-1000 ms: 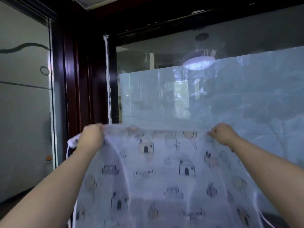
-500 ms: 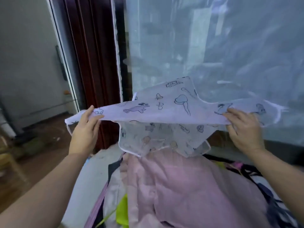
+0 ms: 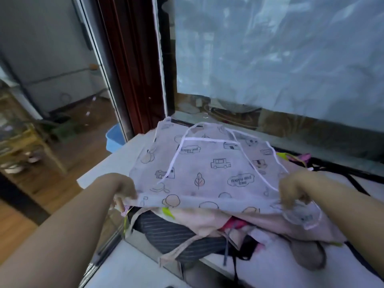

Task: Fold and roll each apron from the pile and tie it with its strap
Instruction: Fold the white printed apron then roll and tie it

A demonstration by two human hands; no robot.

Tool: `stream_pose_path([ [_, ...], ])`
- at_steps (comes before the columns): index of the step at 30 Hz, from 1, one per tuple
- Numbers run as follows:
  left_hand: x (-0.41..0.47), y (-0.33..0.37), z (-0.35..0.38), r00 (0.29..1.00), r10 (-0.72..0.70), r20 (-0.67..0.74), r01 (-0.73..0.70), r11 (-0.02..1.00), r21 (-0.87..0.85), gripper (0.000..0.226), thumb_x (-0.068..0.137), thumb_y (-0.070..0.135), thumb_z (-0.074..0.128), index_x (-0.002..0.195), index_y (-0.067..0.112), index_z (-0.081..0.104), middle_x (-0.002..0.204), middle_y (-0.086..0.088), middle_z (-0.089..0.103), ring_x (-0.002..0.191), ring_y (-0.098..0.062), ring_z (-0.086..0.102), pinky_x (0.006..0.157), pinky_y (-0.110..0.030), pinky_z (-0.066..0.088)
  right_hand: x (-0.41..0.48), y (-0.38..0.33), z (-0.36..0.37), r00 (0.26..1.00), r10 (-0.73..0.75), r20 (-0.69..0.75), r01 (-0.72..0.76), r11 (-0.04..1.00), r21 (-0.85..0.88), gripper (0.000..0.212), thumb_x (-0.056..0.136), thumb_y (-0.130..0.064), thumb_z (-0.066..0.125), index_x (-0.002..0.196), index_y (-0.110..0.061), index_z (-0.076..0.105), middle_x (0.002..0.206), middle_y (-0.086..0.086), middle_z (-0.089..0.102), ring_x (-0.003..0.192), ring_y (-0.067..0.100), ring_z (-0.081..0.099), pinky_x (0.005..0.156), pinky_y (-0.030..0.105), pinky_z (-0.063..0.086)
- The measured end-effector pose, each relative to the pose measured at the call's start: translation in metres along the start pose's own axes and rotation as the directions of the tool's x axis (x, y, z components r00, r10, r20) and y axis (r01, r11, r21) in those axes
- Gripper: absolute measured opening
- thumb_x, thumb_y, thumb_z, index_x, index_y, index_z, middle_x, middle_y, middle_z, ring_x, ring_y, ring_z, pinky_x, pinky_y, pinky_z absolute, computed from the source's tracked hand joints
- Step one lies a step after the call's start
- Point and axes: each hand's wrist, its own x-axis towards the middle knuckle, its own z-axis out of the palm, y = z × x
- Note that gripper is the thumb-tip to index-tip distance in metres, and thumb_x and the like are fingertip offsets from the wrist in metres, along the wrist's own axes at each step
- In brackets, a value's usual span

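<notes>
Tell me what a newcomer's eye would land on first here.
The white cartoon-print apron is spread across the middle, laid over a pile of other aprons. The left hand and right hand grip its near edge at either corner. Behind, a pale plastic sheet fills the upper right.

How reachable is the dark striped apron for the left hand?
Likely yes, once freed: left hand has its grip on the printed apron, but the striped apron lies exposed just below.
</notes>
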Motion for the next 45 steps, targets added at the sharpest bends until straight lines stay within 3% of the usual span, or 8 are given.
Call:
stream_pose_path([
  [5, -0.017, 0.016, 0.016, 0.955, -0.071, 0.287, 0.023, 0.986, 0.166, 0.044, 0.099, 0.008, 0.044, 0.143, 0.008, 0.04, 0.146, -0.012, 0.042, 0.104, -0.015, 0.068, 0.076, -0.027, 0.054, 0.005, -0.01, 0.019, 0.971, -0.107, 0.212, 0.069, 0.981, 0.181, 0.027, 0.075, -0.038, 0.074, 0.095, -0.021, 0.069, 0.073, -0.012, 0.063, 0.066, 0.01, 0.049, 0.063, 0.018, 0.044],
  [10, 0.022, 0.033, 0.031, 0.942, 0.259, -0.213, -0.25, 0.966, 0.065, 0.053, 0.097, 0.02, 0.048, 0.147, 0.018, 0.032, 0.155, -0.007, 0.029, 0.136, -0.023, 0.039, 0.111, -0.034, 0.032, 0.035, -0.01, 0.031, 0.913, -0.144, -0.38, 0.277, 0.905, 0.323, 0.024, 0.085, -0.028, 0.063, 0.067, -0.013, 0.057, 0.067, -0.001, 0.048, 0.058, 0.011, 0.044, 0.054, 0.021, 0.033],
  [12, 0.03, 0.047, 0.043, 0.891, 0.334, -0.307, -0.359, 0.933, -0.026, 0.06, 0.097, 0.028, 0.051, 0.15, 0.019, 0.026, 0.156, -0.008, 0.026, 0.14, -0.024, 0.031, 0.113, -0.032, 0.027, 0.044, -0.016, 0.039, 0.861, -0.138, -0.49, 0.331, 0.882, 0.334, 0.008, 0.088, -0.026, 0.06, 0.085, -0.019, 0.059, 0.088, 0.0, 0.056, 0.08, 0.013, 0.054, 0.064, 0.02, 0.04],
  [15, 0.044, 0.072, 0.064, 0.871, 0.403, -0.28, -0.441, 0.893, -0.087, 0.064, 0.096, 0.032, 0.053, 0.151, 0.019, 0.023, 0.156, -0.007, 0.025, 0.139, -0.022, 0.033, 0.11, -0.03, 0.026, 0.066, -0.028, 0.049, 0.892, -0.188, -0.412, 0.357, 0.851, 0.386, 0.044, 0.089, -0.028, 0.061, 0.129, -0.015, 0.048, 0.125, 0.004, 0.052, 0.115, 0.024, 0.052, 0.095, 0.033, 0.044],
  [21, 0.069, 0.086, 0.073, 0.782, 0.384, -0.492, -0.496, 0.86, -0.117, 0.068, 0.095, 0.033, 0.054, 0.152, 0.021, 0.018, 0.157, -0.007, 0.018, 0.138, -0.029, 0.03, 0.112, -0.043, 0.029, 0.1, -0.052, 0.049, 0.913, -0.172, -0.37, 0.35, 0.796, 0.494, 0.046, 0.087, -0.045, 0.06, 0.122, -0.018, 0.048, 0.118, 0.007, 0.055, 0.102, 0.02, 0.054, 0.083, 0.03, 0.044],
  [27, 0.087, 0.097, 0.036, 0.643, 0.42, -0.641, -0.53, 0.848, 0.025, 0.056, 0.099, 0.024, 0.046, 0.15, 0.017, 0.024, 0.153, -0.004, 0.031, 0.134, -0.028, 0.038, 0.109, -0.041, 0.032, 0.121, -0.055, 0.035, 0.975, -0.22, -0.042, 0.224, 0.949, 0.222, 0.056, 0.086, -0.057, 0.052, 0.122, -0.014, 0.056, 0.122, 0.009, 0.058, 0.106, 0.024, 0.057, 0.092, 0.033, 0.045],
  [41, 0.163, 0.151, -0.095, 0.627, 0.454, -0.633, -0.543, 0.837, 0.062, 0.048, 0.097, 0.006, 0.044, 0.142, 0.02, 0.041, 0.147, -0.001, 0.04, 0.126, -0.024, 0.047, 0.099, -0.038, 0.041, 0.186, -0.07, -0.164, 0.681, -0.279, -0.677, 0.509, 0.845, 0.164, 0.019, 0.094, -0.018, 0.049, 0.103, -0.01, 0.063, 0.11, 0.007, 0.06, 0.107, 0.029, 0.055, 0.087, 0.035, 0.044],
  [45, 0.189, 0.163, -0.11, 0.66, 0.508, -0.553, -0.575, 0.816, 0.062, 0.042, 0.096, 0.01, 0.049, 0.137, 0.023, 0.049, 0.137, 0.001, 0.051, 0.102, -0.021, 0.059, 0.089, -0.031, 0.045, 0.22, -0.094, -0.198, 0.68, -0.244, -0.691, 0.524, 0.821, 0.226, 0.047, 0.094, -0.007, 0.047, 0.141, -0.009, 0.038, 0.14, 0.015, 0.039, 0.114, 0.033, 0.05, 0.091, 0.039, 0.045],
])
